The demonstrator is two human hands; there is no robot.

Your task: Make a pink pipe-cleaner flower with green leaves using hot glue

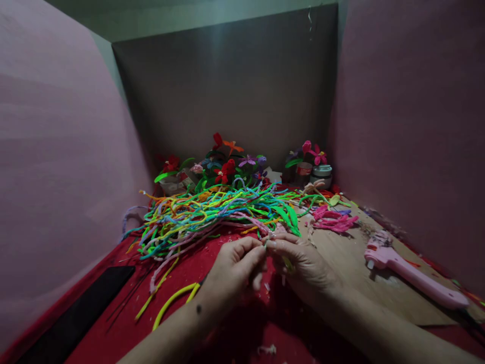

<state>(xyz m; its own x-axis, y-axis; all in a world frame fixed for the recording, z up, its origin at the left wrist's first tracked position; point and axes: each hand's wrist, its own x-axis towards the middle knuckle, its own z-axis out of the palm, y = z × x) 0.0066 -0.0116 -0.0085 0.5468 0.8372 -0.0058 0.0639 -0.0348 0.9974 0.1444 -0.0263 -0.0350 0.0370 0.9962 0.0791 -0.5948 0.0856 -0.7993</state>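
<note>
Head view, the only one. Hands meet at table centre, just in front of the pile [212, 212] of chenille stems, a loose heap of green, blue, orange, yellow and lilac spread across the red cloth [235, 333]. Left hand [235, 265]: fingers curled in, thumb and forefinger closed in a pinch on a small piece [268, 241]. Right hand [303, 263]: also closed, fingertips meeting the left's on the same piece, and a yellow-green bit shows under its palm. Piece sits between the two sets of fingertips, raised slightly off the cloth; too small and dim to tell colour or shape for sure. Two-handed pinch reads as fine work, each hand steadying an end, held close to the body where it is easiest to see. Pile lies within short reach behind the hands, likely so stems can be drawn without stretching. One yellow stem [174, 298] lies apart, near the left wrist. Flowers [223, 164], red, orange and purple with green leaves, stand at the back wall, well clear of the hands. Jars [322, 174] sit back right with more blooms beside them. Pink scraps [333, 220] rest on the board [359, 283], right of the pile. Glue gun [413, 275], pink, lies flat on that board, nozzle toward the hands, probably kept off the cloth. Black slab [76, 313] sits at the far left edge, untouched. Fluff flecks scattered on the cloth.
</note>
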